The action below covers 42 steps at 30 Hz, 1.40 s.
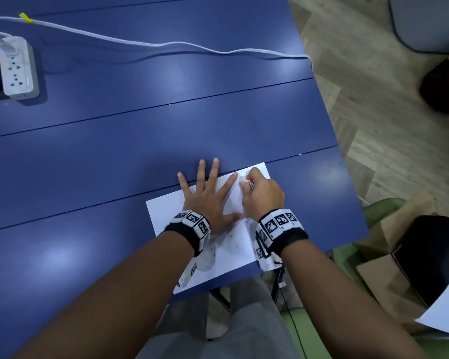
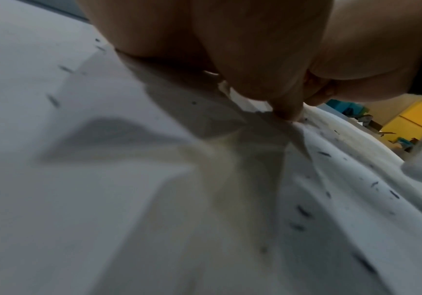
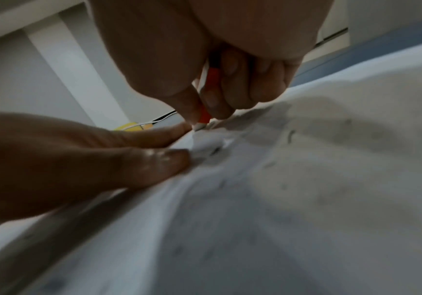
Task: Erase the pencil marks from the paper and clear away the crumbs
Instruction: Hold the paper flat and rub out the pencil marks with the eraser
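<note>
Item, far left: a white power strip (image 1: 17,67) on the blue table (image 1: 140,125), its white cable (image 1: 166,44) trailing right to the table edge — well apart from our work.

Item: our left hand (image 1: 208,196), fingers straight and spread, pressed flat across the far left part of the paper (image 1: 233,252), fingertips reaching past its edge onto the table. It grasps nothing.

Item: the paper, one white sheet at the near right corner of the table. We judge it light, thin and easily creased; the left wrist view shows it rippling, so it wants pinning close beside the rubbed spot.

Item: crumbs (image 1: 240,246), small dark flecks loose on the near half of the sheet. We judge them weightless, best brushed or tipped off.

Item: our right hand (image 1: 262,198), fingers curled round the eraser (image 1: 250,183), a small block in a red sleeve, its pale tip on the sheet's far part. We judge it firm and grippy, best held low by the sleeve.

Containers: a cardboard box (image 1: 379,270) on the floor at right; contents not discernible.
</note>
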Tool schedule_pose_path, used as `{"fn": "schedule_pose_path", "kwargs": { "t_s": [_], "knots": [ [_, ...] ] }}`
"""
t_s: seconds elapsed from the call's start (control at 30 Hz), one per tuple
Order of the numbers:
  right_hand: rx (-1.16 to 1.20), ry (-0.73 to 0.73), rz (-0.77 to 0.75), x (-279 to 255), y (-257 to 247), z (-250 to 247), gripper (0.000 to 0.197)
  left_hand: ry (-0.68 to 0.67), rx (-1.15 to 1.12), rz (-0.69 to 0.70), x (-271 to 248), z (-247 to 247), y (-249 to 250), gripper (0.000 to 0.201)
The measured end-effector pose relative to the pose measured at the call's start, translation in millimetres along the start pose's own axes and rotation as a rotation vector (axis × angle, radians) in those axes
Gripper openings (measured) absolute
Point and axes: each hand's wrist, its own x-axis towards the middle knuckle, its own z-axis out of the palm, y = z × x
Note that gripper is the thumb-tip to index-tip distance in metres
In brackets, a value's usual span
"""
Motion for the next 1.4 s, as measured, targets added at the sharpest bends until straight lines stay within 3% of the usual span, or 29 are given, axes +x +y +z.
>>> {"fn": "schedule_pose_path", "kwargs": {
  "t_s": [0.17, 0.4, 0.53, 0.7, 0.87, 1.07, 1.2, 1.3, 1.4],
  "knots": [
    [-0.019, -0.045, -0.044, -10.5, -4.7, 5.2, 0.016, 0.005, -0.025, -0.002, 0.7, -0.7, 0.0, 0.104],
    [0.102, 0.063, 0.13, 2.7, -7.1, 6.7, 0.013, 0.003, -0.001, -0.002, 0.9, 0.1, 0.4, 0.104],
    [0.065, -0.007, 0.038, -2.4, -8.6, 10.4, 0.016, 0.011, -0.013, -0.005, 0.2, -0.3, 0.6, 0.105],
    [0.091, 0.06, 0.104, 7.3, -6.7, 3.5, 0.013, -0.01, 0.012, -0.005, 0.5, -0.8, 0.4, 0.105],
    [0.011, -0.014, -0.004, -6.1, -7.7, 7.2, 0.015, 0.005, -0.008, 0.002, -0.8, -1.6, 0.9, 0.103],
    [0.085, 0.111, 0.145, 13.0, 12.7, -5.4, 0.011, -0.01, 0.026, -0.009, -1.2, -2.4, 0.5, 0.102],
    [0.118, 0.117, 0.091, 0.0, 10.9, -1.6, 0.014, -0.009, 0.022, -0.003, -1.9, -2.5, 0.7, 0.101],
    [0.062, 0.042, 0.017, -6.1, 7.9, 1.7, 0.016, 0.001, 0.017, -0.001, -1.2, -1.9, 0.9, 0.101],
    [0.034, 0.058, 0.056, -1.1, 8.1, 2.3, 0.016, 0.0, 0.021, 0.0, 0.0, -1.1, -0.1, 0.101]
  ]
}}
